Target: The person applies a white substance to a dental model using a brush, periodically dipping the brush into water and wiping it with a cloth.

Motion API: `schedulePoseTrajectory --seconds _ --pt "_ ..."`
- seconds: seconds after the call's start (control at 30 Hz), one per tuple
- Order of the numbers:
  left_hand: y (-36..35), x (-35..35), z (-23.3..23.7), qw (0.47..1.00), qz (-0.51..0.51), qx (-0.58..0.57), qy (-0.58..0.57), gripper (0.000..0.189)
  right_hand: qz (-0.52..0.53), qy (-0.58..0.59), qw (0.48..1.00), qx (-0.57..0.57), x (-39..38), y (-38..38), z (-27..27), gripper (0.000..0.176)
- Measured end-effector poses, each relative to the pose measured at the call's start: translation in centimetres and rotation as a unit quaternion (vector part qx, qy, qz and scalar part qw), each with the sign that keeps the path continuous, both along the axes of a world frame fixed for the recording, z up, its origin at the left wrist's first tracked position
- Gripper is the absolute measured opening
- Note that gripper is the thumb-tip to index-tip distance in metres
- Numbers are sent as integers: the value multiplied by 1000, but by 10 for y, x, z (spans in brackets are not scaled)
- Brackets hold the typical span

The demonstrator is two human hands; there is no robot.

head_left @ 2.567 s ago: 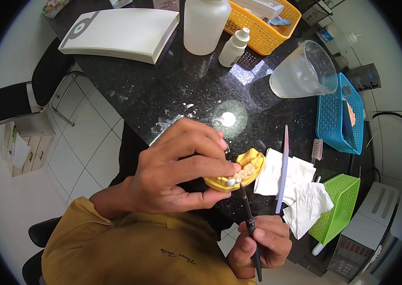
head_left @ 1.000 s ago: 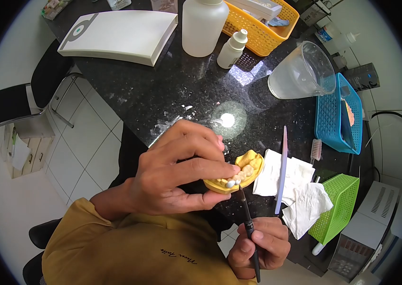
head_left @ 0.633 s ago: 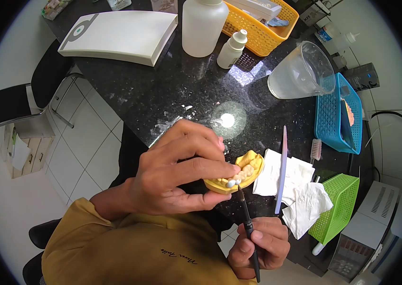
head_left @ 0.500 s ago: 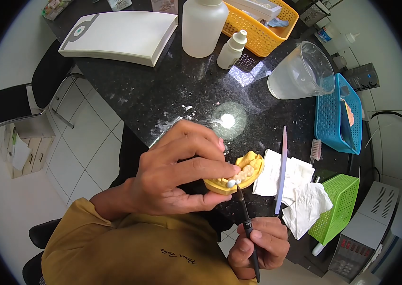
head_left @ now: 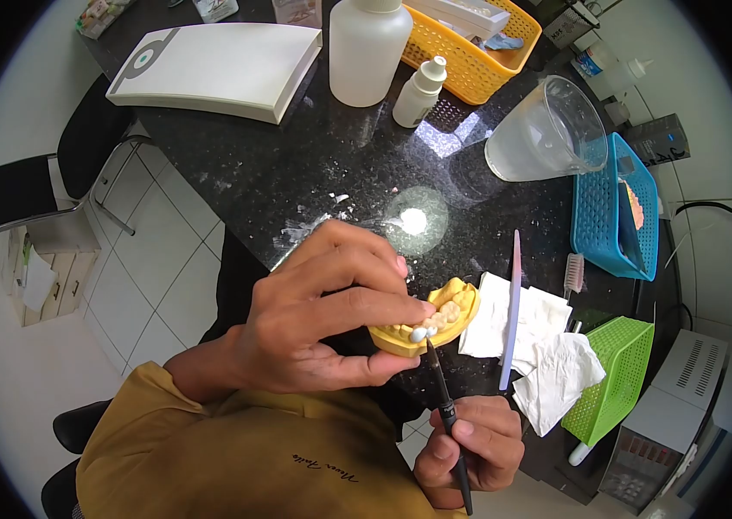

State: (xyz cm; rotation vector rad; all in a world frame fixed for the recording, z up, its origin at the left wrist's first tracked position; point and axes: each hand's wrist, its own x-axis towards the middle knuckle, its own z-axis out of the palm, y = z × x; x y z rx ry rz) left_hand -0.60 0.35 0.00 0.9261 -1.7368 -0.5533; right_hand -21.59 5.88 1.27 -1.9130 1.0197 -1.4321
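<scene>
My left hand grips a yellow dental cast with a row of teeth, thumb under it and fingers over its top, just above the front edge of the black stone table. My right hand holds a thin black brush like a pen, lower right. Its tip touches the whitish front teeth of the cast.
White tissues and a long pale file lie to the right of the cast. A green basket, blue basket, clear jug, two white bottles, orange basket and a white flat device stand farther back.
The brush tip has crept up and left along the front teeth of the cast. My left hand keeps the cast almost still.
</scene>
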Motion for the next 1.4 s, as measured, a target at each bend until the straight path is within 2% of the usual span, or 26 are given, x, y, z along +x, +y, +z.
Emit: schedulePoseTrajectory --seconds 1.37,1.4 --pt "-1 0 0 1000 -12 -8 6 36 10 18 1000 2 -2 0 0 32" --pt "-1 0 -1 1000 -14 -7 12 36 9 -58 998 -37 -2 2 -8 32"
